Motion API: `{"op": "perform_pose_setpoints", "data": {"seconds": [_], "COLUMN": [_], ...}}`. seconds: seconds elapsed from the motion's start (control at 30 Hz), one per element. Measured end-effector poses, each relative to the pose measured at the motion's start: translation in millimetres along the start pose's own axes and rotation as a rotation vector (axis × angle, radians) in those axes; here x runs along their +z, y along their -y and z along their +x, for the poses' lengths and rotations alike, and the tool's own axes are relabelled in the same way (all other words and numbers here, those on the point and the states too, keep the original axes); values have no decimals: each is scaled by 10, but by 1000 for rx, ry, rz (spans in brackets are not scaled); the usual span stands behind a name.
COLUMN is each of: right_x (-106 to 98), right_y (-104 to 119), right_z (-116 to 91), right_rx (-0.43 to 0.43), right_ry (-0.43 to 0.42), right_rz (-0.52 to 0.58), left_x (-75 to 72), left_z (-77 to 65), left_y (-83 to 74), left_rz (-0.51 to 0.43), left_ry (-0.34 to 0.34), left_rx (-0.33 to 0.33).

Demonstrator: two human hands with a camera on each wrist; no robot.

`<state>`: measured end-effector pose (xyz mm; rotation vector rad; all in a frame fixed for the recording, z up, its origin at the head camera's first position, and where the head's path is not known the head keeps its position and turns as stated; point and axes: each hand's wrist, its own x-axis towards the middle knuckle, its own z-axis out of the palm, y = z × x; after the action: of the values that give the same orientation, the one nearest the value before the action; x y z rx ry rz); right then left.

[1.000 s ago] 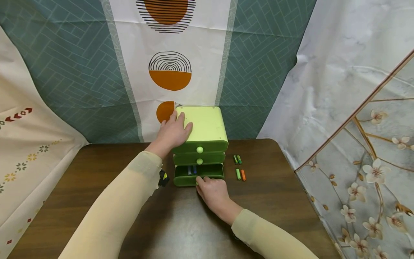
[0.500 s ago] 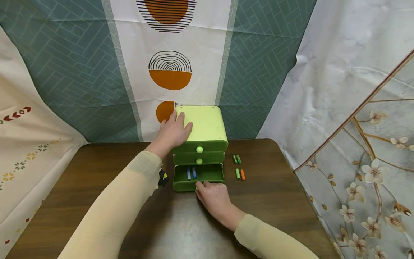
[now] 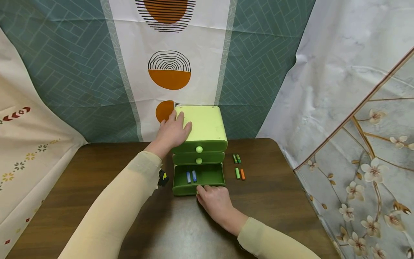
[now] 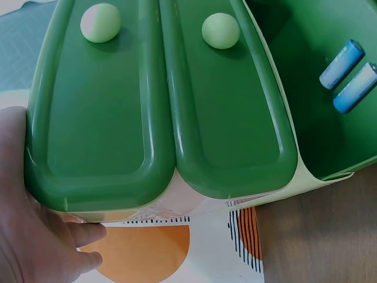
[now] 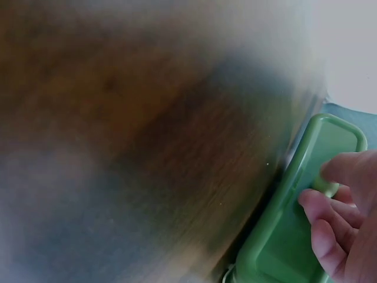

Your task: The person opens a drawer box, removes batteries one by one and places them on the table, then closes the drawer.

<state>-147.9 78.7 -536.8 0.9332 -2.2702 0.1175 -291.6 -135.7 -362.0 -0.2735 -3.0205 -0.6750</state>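
At the lower left, the left hand (image 4: 35, 242) lay against the cabinet (image 4: 305, 181), two fingertips showing below its edge. Two closed green drawers (image 4: 106, 118) (image 4: 235, 112) stood side by side in this view, each with a round pale-green knob (image 4: 101, 23) (image 4: 221, 30). To their right, an extended drawer (image 4: 312, 132) held two blue-and-white batteries (image 4: 341, 65) (image 4: 356, 88), near each other and tilted alike. Patterned cloth (image 4: 141, 250) and brown desk (image 4: 318, 230) showed below.

bottom drawer (image 3: 211, 173) farther out, blue batteries (image 3: 189, 177) uncovered

One cabinet (image 3: 205, 124), three drawers (image 3: 185, 158), three knobs (image 3: 199, 149), six batteries (image 3: 194, 176), two hands (image 3: 173, 133).
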Motion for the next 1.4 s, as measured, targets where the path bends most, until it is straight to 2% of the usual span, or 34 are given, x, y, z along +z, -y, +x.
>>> {"op": "perform_pose_setpoints", "data": {"seconds": [0.87, 1.4], "right_x": [-173, -213], "right_y": [80, 131], "right_z": [-139, -191], "right_rx": [-31, -50], "right_ry": [-14, -29], "right_rz": [24, 32], "left_x": [2, 4], "left_z": [-1, -4], "left_y": [1, 5], "left_rz": [5, -5], "left_ry": [15, 16], "left_rx": [0, 2]}}
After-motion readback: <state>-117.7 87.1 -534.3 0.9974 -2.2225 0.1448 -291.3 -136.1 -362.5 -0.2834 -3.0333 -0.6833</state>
